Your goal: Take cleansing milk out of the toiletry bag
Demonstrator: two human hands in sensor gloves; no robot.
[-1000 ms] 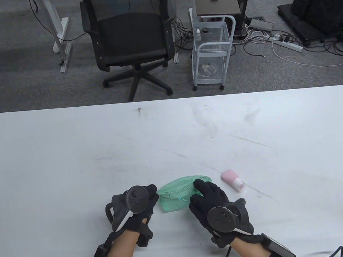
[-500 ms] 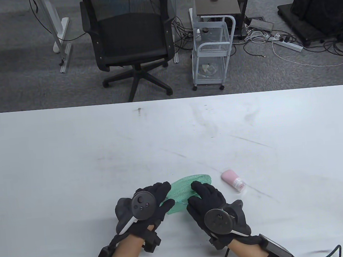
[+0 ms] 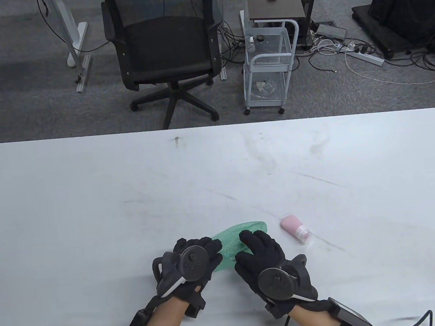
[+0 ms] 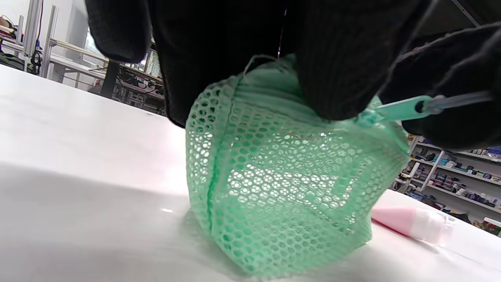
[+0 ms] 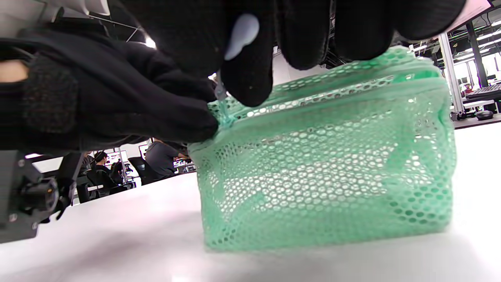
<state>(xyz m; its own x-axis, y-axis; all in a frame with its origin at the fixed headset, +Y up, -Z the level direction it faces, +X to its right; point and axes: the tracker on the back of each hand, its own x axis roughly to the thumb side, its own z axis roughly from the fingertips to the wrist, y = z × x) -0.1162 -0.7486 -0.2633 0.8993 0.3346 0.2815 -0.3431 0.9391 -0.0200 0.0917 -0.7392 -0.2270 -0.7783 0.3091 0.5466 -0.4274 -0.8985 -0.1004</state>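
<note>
Green mesh forms the bag (image 3: 242, 233), which stands on the table (image 3: 92, 204) under both sets of fingers. The left hand (image 3: 195, 262) grips the bag's near end at the top, its fingers (image 4: 336, 70) closed down on the mesh beside the zip slider. The right hand (image 3: 261, 254) lies over the top of the bag; its thumb and a fingertip (image 5: 250, 78) pinch the clear zip pull (image 4: 411, 109), narrow, right against the left fingers. The pink bottle (image 3: 295, 230) lies on its side on the table, outside the bag, just beyond the right fingertips and to their right, apart from both hands.
</note>
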